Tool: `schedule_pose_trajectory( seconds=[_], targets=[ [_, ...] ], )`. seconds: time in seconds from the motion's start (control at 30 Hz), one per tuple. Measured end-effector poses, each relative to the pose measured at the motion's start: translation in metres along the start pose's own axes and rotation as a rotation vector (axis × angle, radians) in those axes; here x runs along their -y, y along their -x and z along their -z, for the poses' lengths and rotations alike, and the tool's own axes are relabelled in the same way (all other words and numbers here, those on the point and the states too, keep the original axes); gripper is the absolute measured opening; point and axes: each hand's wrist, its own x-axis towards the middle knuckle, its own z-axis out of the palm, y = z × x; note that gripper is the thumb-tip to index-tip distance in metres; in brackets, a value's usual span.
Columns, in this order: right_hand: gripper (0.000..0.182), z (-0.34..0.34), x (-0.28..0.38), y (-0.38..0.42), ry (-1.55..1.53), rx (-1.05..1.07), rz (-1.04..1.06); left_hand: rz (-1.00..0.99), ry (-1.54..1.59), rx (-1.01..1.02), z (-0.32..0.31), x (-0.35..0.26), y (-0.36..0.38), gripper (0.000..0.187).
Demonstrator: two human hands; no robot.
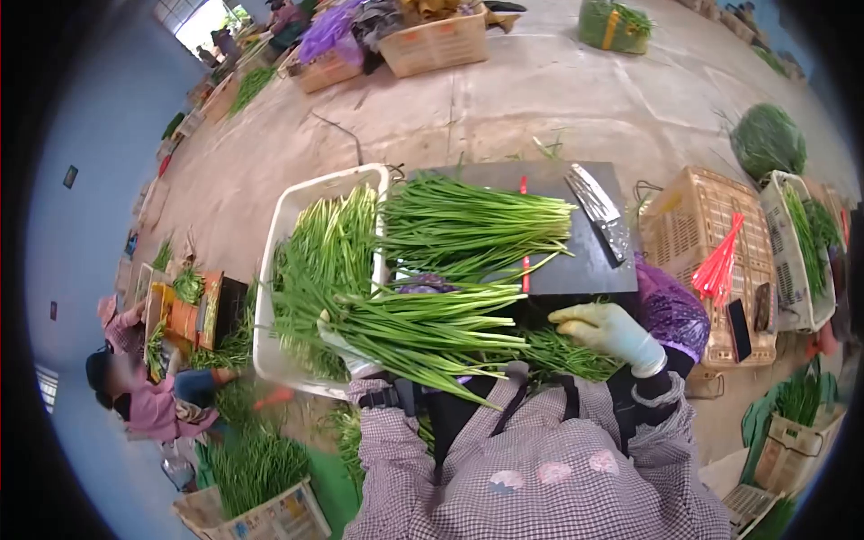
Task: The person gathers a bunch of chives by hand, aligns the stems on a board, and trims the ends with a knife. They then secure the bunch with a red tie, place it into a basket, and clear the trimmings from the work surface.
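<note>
My left hand (349, 349), in a pale glove, grips a loose bunch of garlic chives (423, 328); the leaves hide most of its fingers. The bunch's pale stem ends point right. My right hand (601, 331), also gloved, is just below the dark board (576, 270), fingers loosely stretched to the left with nothing visible in them. A larger pile of chives (477, 216) lies across the board over a red tie (525, 263). To its right rests a broad knife (598, 209). At the left, a white crate (263, 306) holds more chives.
An upturned tan crate (675, 202) at the right carries red ties (717, 270) and a phone (739, 329). Loose greens (567, 355) lie below the board. Two people work at the left, near a crate of greens (261, 468). Loaded crates (432, 47) stand at the back.
</note>
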Motion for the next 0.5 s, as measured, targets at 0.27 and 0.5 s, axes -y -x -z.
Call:
schedule_pose_trajectory(
  seconds=[0.27, 0.5],
  targets=[
    [0.016, -0.055, -0.022, -0.059, -0.010, -0.558, 0.233, -0.028, 0.046, 0.127, -0.079, -0.001, 0.014, 0.042],
    [0.016, -0.109, -0.009, -0.084, 0.768, -0.375, 0.387, -0.082, -0.049, 0.164, -0.093, 0.008, 0.013, 0.044]
  ],
)
